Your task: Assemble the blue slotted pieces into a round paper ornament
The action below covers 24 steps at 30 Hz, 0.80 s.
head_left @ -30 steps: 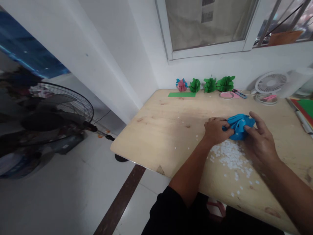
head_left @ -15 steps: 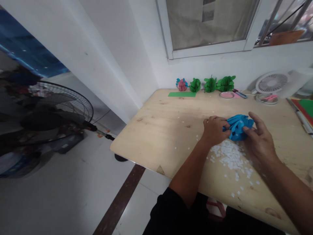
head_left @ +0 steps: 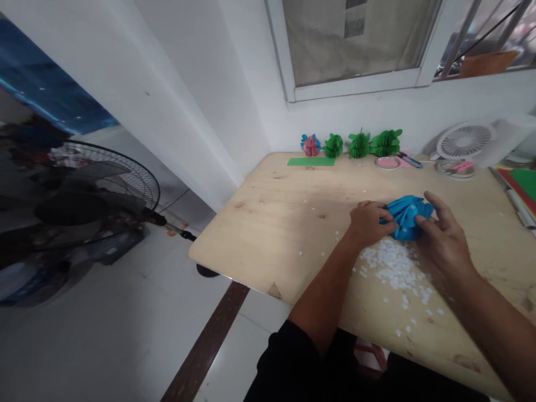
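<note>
Watching remotely, I see the left hand [head_left: 369,223] and right hand [head_left: 449,237] holding the blue folded paper [head_left: 407,216]; the grey patch [head_left: 355,25] on the window [head_left: 364,53] blurs beyond reading.

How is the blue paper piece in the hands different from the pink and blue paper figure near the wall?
The blue paper piece is mainly blue; the paper figure is pink with blue parts. The piece is held by the left hand and right hand, while the figure sits untouched near the wall. Both show layered paper.
</note>
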Motion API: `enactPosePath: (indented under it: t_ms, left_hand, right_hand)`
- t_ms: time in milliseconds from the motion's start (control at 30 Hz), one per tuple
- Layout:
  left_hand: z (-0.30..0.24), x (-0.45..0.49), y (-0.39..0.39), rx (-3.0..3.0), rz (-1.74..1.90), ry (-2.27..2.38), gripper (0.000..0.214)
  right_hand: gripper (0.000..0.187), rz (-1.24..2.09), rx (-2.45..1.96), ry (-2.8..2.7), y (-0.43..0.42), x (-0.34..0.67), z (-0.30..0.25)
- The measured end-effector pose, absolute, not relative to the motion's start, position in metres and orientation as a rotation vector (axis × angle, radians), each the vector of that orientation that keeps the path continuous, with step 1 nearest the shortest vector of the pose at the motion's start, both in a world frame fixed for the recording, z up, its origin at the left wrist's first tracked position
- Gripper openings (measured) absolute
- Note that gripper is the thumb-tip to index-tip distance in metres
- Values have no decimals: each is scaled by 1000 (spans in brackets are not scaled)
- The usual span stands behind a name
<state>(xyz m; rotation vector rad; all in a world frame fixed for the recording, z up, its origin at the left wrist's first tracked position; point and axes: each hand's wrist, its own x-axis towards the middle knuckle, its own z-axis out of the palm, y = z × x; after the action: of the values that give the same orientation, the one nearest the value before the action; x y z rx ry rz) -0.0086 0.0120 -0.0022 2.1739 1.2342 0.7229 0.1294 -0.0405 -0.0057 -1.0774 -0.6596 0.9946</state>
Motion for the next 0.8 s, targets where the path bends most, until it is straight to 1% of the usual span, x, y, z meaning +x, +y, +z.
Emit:
enactPosePath:
  t_ms: [267,567,733,800]
  left_hand:
    - [-3,-4,7,2164,804,1221,11]
    - [0,-4,4,2136,890,1205,11]
    - [2,-2,-2,2171,1009,1240,21]
    - [2,-1,-3,2175,1029,1259,20]
  right_hand:
    - [70,1007,-1044,-621,-41,130,-4]
    - [78,1026,-1055,-608,-40,132,-4]
    - [75,965,-1079,-654,-41,130,-6]
    - [76,960,-1094,-668,-42,128,-6]
